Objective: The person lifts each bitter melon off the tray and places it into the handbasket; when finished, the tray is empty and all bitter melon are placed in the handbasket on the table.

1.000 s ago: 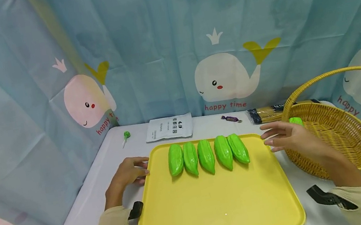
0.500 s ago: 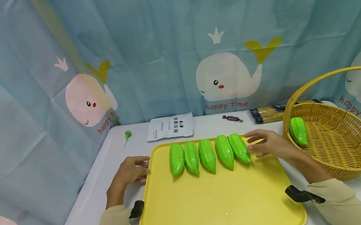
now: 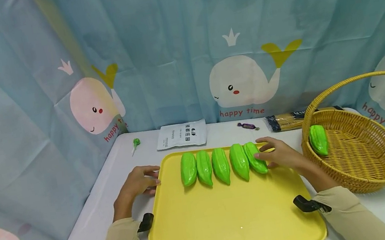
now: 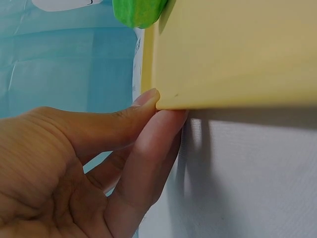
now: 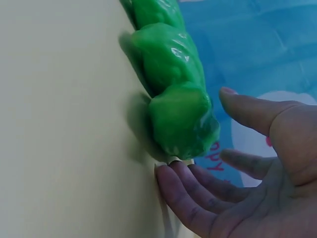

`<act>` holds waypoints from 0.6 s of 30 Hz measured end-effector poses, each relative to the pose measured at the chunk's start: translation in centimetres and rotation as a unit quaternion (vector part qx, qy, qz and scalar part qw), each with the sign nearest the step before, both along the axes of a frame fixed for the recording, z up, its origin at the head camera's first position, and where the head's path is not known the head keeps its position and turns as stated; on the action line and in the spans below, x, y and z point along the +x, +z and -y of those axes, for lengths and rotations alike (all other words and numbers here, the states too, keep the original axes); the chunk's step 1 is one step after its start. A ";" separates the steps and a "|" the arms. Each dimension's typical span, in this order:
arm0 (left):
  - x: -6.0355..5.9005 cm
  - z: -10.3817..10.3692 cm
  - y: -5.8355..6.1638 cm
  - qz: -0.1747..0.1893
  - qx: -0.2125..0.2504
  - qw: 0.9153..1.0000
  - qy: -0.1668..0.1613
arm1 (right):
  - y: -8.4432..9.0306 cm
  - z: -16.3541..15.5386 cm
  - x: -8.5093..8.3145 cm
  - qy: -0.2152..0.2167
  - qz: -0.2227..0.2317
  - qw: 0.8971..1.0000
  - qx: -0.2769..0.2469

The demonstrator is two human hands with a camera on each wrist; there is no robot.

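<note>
My left hand [image 3: 140, 183] pinches the left rim of a yellow tray [image 3: 231, 219]; the left wrist view shows thumb [image 4: 148, 96] and fingers at its corner. Several glossy green, ribbed, pointed fruit-like pieces lie in a row along the tray's far side. My right hand [image 3: 281, 154] is at the rightmost green piece [image 3: 255, 158]. In the right wrist view its thumb [image 5: 247, 106] stands apart from that green piece [image 5: 181, 119], over it, while the fingertips lie close by its lower end. Whether they touch it I cannot tell.
Right of the tray stands a wicker basket [image 3: 356, 152] with a tall handle and one green piece [image 3: 318, 140] inside. Behind the tray lie a green lollipop [image 3: 136, 142], a white pouch [image 3: 181, 135], a purple-wrapped candy [image 3: 247, 126] and a pack of noodles [image 3: 287, 121].
My right hand has moved left from beside the basket to the rightmost green piece, uncovering the green piece in the basket. My left hand stays at the tray rim.
</note>
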State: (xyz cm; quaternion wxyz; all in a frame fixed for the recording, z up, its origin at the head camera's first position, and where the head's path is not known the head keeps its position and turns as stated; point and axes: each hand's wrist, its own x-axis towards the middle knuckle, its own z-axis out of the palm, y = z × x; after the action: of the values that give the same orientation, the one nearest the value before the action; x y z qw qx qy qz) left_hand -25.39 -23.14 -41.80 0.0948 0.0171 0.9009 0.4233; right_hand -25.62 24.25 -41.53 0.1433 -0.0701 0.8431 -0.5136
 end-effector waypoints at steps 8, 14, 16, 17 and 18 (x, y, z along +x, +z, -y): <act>-0.1 0.0 -0.2 -0.003 -0.009 1.000 -0.001 | -0.1 0.6 -0.2 -0.024 0.011 0.999 0.022; -0.1 -0.1 -0.2 0.000 -0.008 1.000 0.002 | 0.2 0.7 0.0 -0.031 0.013 0.999 0.021; -0.1 0.0 -0.2 0.002 -0.008 1.000 0.004 | 0.3 0.8 0.2 -0.034 0.014 0.999 0.019; -0.1 -0.1 -0.2 0.004 -0.007 1.000 0.007 | 0.4 0.8 0.3 -0.036 0.015 0.999 0.017; -0.1 -0.1 -0.2 0.005 -0.005 1.000 0.009 | 0.4 0.8 0.4 -0.037 0.014 0.999 0.018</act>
State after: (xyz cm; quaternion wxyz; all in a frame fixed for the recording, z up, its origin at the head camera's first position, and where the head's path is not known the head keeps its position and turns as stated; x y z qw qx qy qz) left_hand -25.52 -23.07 -42.03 0.0959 0.0061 0.9026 0.4196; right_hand -25.25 23.50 -41.13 0.1371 -0.0289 0.8523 -0.5040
